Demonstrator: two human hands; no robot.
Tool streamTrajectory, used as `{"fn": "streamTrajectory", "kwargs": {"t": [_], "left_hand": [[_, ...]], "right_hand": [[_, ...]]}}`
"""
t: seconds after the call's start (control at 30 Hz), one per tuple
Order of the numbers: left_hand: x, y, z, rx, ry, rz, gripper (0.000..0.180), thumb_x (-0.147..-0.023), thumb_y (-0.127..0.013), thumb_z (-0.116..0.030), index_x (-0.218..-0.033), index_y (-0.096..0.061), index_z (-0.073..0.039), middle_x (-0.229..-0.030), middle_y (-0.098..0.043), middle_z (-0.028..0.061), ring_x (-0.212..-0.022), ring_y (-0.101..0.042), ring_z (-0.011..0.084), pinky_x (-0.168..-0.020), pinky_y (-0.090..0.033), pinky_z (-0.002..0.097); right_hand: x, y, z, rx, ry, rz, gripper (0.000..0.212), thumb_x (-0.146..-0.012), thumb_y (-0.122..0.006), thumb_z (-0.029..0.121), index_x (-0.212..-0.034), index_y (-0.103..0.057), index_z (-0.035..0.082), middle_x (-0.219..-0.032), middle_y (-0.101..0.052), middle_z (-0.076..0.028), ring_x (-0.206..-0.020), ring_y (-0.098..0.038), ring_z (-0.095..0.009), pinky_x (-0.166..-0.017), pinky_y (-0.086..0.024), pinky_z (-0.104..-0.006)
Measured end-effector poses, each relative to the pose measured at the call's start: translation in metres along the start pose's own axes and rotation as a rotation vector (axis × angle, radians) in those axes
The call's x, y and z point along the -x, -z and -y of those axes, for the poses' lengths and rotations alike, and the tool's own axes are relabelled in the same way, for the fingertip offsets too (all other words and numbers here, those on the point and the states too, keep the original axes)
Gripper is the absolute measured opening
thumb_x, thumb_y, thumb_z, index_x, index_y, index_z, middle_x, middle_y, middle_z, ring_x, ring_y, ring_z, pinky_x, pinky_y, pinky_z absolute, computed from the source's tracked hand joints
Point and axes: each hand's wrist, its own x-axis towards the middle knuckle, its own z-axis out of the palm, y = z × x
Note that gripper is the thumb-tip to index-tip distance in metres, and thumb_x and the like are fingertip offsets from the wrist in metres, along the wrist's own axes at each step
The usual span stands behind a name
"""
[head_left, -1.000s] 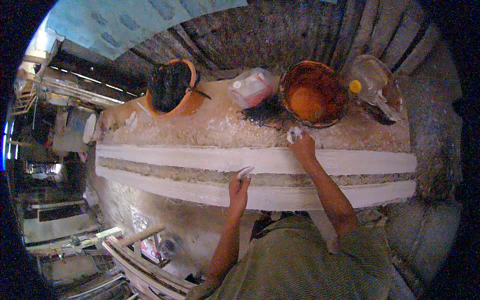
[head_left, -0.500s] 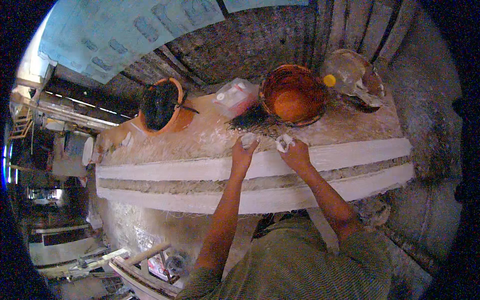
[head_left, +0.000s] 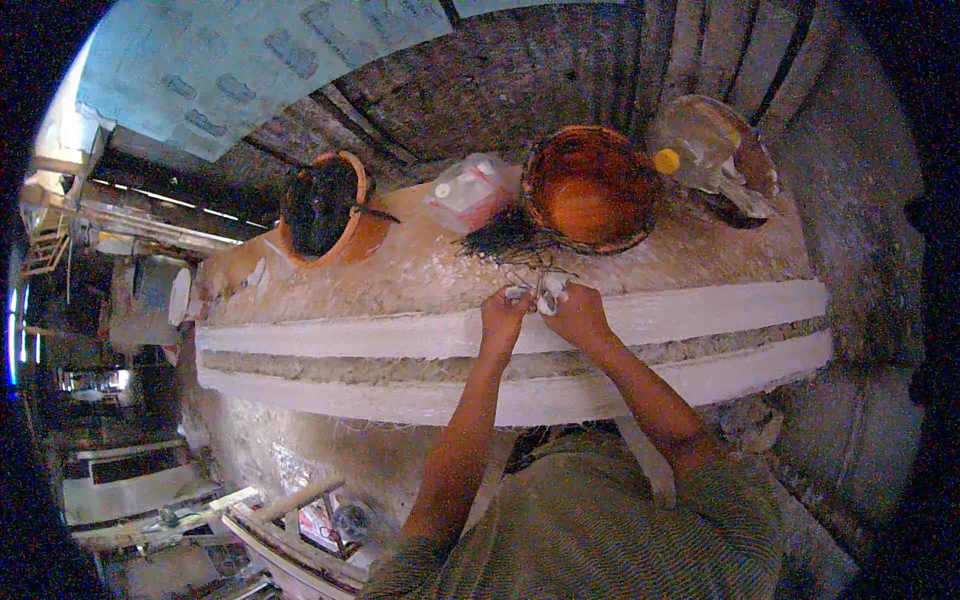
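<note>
My left hand [head_left: 505, 315] and my right hand [head_left: 580, 315] come close together over the white front edge of the table. The right fingers are closed on a crumpled white lump [head_left: 551, 288], perhaps cloth or paste. A smaller whitish piece [head_left: 515, 294] shows in the closed fingers of the left hand; its kind is unclear. Just beyond the hands lies a pile of thin dark strands [head_left: 505, 232], with a few loose ones reaching toward the fingers. Whether either hand grips a strand cannot be made out.
Behind the pile stands an orange-brown basket [head_left: 590, 190], beside a clear plastic bag [head_left: 470, 195] with white bottles. An orange tub [head_left: 345, 235] with dark contents is at left. A clear jug with a yellow cap [head_left: 667, 161] leans at right. A wooden frame [head_left: 300, 505] is below left.
My left hand has moved right and its fingers have closed in. My right hand has shifted slightly left, so the two now nearly meet.
</note>
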Motion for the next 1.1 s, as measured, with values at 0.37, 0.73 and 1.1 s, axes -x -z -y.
{"fn": "streamTrajectory", "kwargs": {"t": [0.37, 0.73, 1.1], "left_hand": [[0.053, 0.035, 0.022, 0.184, 0.124, -0.124, 0.043, -0.084, -0.082, -0.013, -0.123, -0.066, -0.002, -0.088, -0.071, 0.0037, -0.081, -0.065, 0.0145, -0.071, -0.052, 0.0324], [0.086, 0.115, 0.064, 0.485, 0.178, -0.159, 0.03, -0.093, -0.07, -0.011, -0.121, -0.064, -0.004, -0.109, -0.072, 0.0058, -0.098, -0.068, 0.0169, -0.087, -0.057, 0.0347], [0.121, 0.182, 0.044, 0.679, 0.105, -0.118, 0.021, -0.095, -0.067, -0.007, -0.116, -0.063, -0.006, -0.104, -0.069, 0.0066, -0.093, -0.067, 0.0201, -0.084, -0.057, 0.036]], "right_hand": [[0.004, -0.026, 0.029, 0.161, 0.216, 0.13, 0.034, -0.08, -0.075, 0.037, -0.096, -0.073, 0.008, -0.091, -0.072, -0.015, -0.084, -0.071, -0.034, -0.073, -0.054, -0.0497], [-0.024, -0.064, 0.11, -0.042, 0.356, 0.118, 0.052, -0.079, -0.078, 0.038, -0.118, -0.068, 0.004, -0.118, -0.066, -0.026, -0.106, -0.066, -0.042, -0.092, -0.054, -0.0498], [-0.096, -0.095, 0.049, -0.046, 0.164, -0.005, 0.05, -0.087, -0.074, 0.025, -0.13, -0.06, 0.004, -0.128, -0.061, -0.025, -0.115, -0.063, -0.044, -0.099, -0.053, -0.0496]]}}
